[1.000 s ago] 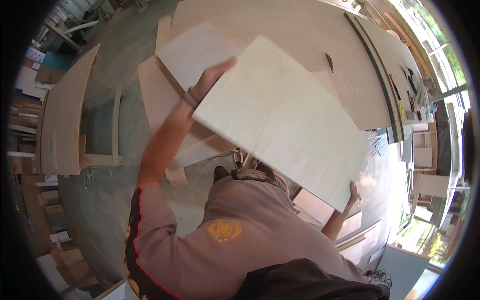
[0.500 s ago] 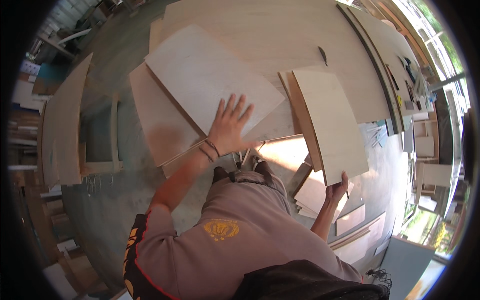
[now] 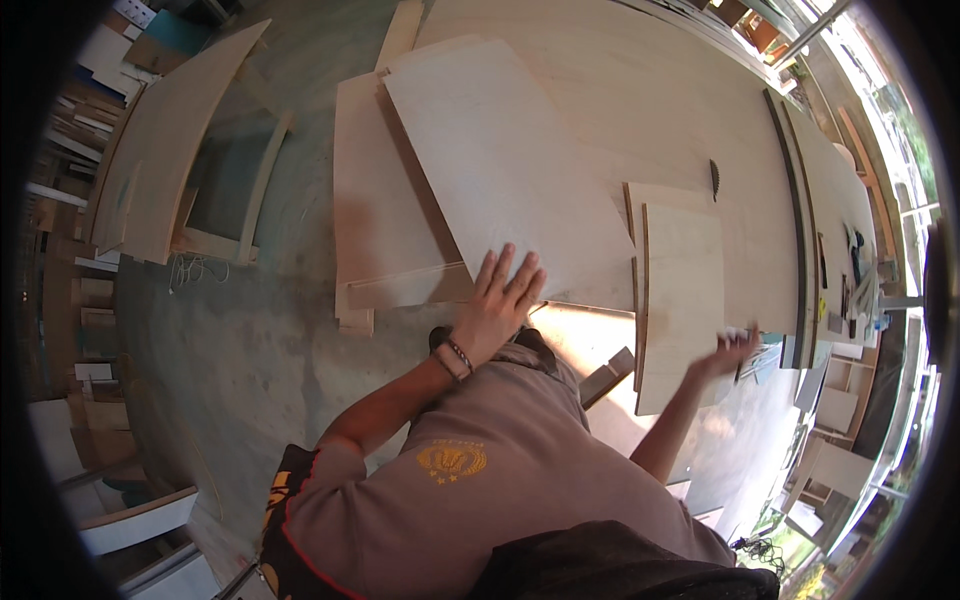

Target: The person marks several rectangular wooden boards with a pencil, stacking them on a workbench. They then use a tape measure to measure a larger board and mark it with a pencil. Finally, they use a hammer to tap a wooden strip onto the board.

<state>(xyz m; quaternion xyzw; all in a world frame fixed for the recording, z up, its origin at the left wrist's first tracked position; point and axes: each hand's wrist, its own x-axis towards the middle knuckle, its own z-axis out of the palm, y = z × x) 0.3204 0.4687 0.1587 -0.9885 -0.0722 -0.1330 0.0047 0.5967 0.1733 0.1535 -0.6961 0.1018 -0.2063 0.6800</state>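
A white panel (image 3: 520, 160) is lying at the counter's (image 3: 640, 110) near left, long axis slanting far-left to near-right, ahead of the closer left hand (image 3: 495, 305), whose fingers are resting flat, unclenched; the right hand (image 3: 727, 356) is blurring by the counter's near-right edge, grip unclear.

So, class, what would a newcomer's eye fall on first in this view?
Probably the big pale panel in the middle, with the left hand spread at its near edge. Next comes the narrower board to its right, jutting past the worktop, with the blurred right hand close by. Below, a yellow crest marks the shirt.
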